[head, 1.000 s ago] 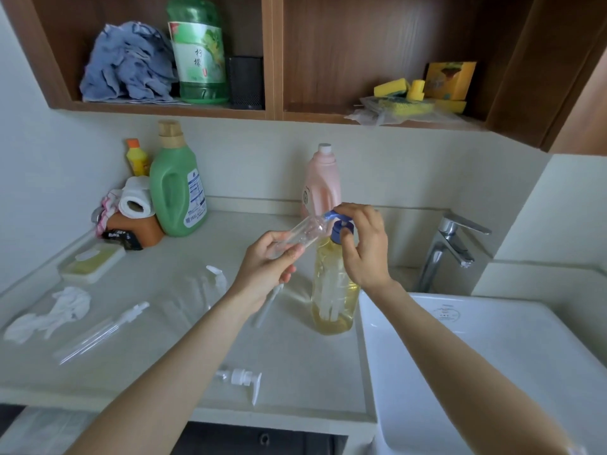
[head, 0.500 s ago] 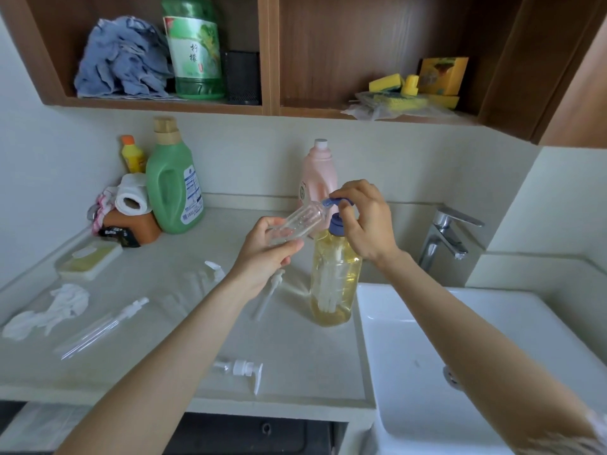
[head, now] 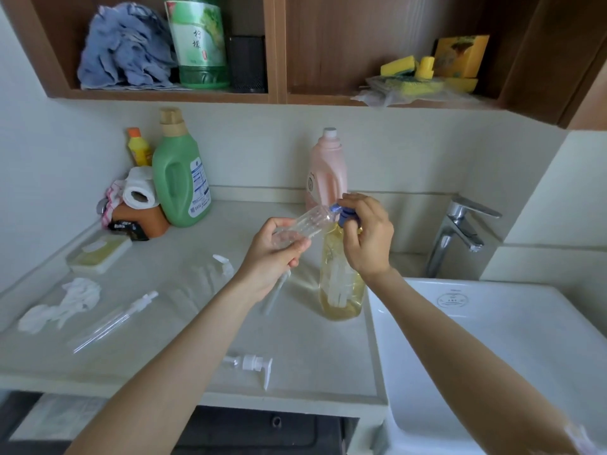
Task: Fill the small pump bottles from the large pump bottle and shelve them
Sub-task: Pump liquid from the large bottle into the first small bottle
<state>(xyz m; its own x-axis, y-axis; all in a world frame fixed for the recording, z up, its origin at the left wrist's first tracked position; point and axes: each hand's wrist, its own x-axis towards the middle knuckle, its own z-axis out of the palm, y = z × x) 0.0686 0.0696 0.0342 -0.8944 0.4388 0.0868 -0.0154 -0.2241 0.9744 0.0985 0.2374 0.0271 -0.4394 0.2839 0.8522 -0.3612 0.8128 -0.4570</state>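
A large clear bottle of yellow liquid [head: 341, 284] with a blue pump head [head: 344, 215] stands on the counter beside the sink. My left hand [head: 272, 257] holds a small clear empty bottle [head: 305, 224] tilted, its mouth against the blue pump spout. A white pump tube [head: 275, 292] hangs below that hand. My right hand [head: 368, 234] is curled over the blue pump head. Another small pump bottle [head: 210, 274] lies on the counter further left, and a loose white pump [head: 256, 366] lies near the front edge.
A long clear spray bottle [head: 111, 323], crumpled tissue [head: 62, 303] and a soap dish [head: 98, 252] lie at the left. Green [head: 179, 178], yellow [head: 139, 149] and pink [head: 326, 172] bottles stand by the wall. White sink [head: 492, 339] and tap [head: 460, 231] at right. Wooden shelf [head: 276, 96] overhead holds cloth, bottle, sponges.
My right hand has pressed lower on the blue pump head. The small bottle stays tilted at the spout in my left hand.
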